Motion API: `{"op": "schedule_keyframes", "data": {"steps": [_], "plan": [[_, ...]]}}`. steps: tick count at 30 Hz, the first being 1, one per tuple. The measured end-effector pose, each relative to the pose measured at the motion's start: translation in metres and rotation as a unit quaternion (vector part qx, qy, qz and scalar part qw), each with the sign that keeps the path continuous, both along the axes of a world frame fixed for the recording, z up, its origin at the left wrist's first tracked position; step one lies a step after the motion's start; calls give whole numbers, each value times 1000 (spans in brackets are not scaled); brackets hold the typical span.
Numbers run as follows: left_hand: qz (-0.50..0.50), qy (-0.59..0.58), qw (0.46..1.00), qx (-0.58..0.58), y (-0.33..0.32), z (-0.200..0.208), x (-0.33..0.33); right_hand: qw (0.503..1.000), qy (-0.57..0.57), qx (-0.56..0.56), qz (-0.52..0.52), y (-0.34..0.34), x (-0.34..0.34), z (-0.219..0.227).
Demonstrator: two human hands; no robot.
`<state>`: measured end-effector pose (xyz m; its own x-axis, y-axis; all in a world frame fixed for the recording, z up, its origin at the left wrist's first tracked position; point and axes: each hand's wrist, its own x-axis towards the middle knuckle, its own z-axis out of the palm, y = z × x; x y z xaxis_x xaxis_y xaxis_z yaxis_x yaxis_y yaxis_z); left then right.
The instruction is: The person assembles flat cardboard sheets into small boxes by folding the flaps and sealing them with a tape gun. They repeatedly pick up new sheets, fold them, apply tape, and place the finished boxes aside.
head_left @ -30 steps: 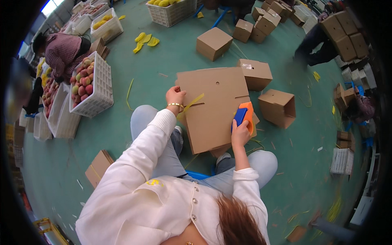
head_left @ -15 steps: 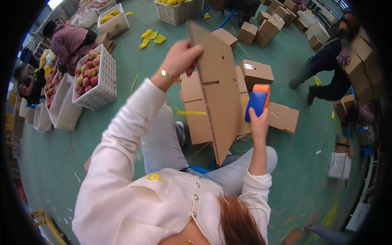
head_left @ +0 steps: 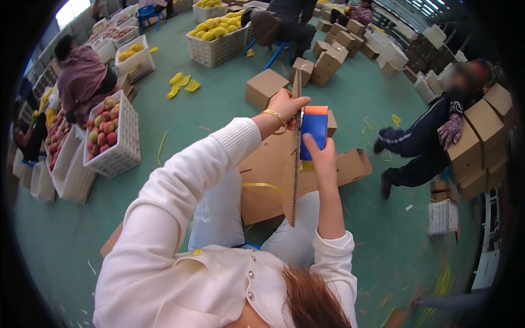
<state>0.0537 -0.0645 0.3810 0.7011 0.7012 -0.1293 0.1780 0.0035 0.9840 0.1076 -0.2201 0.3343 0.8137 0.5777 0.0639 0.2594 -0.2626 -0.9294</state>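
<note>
Between my knees a flattened cardboard box [head_left: 290, 175] stands on edge, its corrugated edge turned toward me. My left hand [head_left: 283, 112] is closed on its upper edge, thumb on the near side. In my right hand [head_left: 324, 158] is a blue block-shaped tool with an orange top [head_left: 314, 131]; its exact kind I cannot make out. The tool is right beside the upper part of the cardboard, and whether it touches is hidden. More flat cardboard [head_left: 260, 205] with a yellow strap [head_left: 261, 185] lies in front of my legs.
White crates of apples [head_left: 112, 131] stand to the left near a seated person [head_left: 85, 74]. Closed cartons [head_left: 266, 87] sit ahead, with a crate of yellow-wrapped fruit [head_left: 219, 46] behind. At right, a person in dark trousers [head_left: 418, 139] carries cartons [head_left: 476, 139]. Yellow scraps [head_left: 180, 82] litter the floor.
The cardboard has turned edge-on to me. My left hand has moved right and down along with it, and my right hand has brought the tool left, close against the cardboard.
</note>
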Motion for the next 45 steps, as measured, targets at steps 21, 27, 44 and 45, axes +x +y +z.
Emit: {"op": "schedule_keyframes", "data": {"steps": [21,27,44,45], "plan": [[-114,-41,993,-11,-3,-35,25,975,-128,-178,-42,-22,33,35],[-176,114,935,285,33,5,-7,898,-311,-287,-124,-33,32,64],[-109,-26,678,727,46,-2,-86,873,-374,-297,-98,22,24,53],[-192,-41,688,699,43,-3,-90,873,-371,-302,-94,26,28,52]]}}
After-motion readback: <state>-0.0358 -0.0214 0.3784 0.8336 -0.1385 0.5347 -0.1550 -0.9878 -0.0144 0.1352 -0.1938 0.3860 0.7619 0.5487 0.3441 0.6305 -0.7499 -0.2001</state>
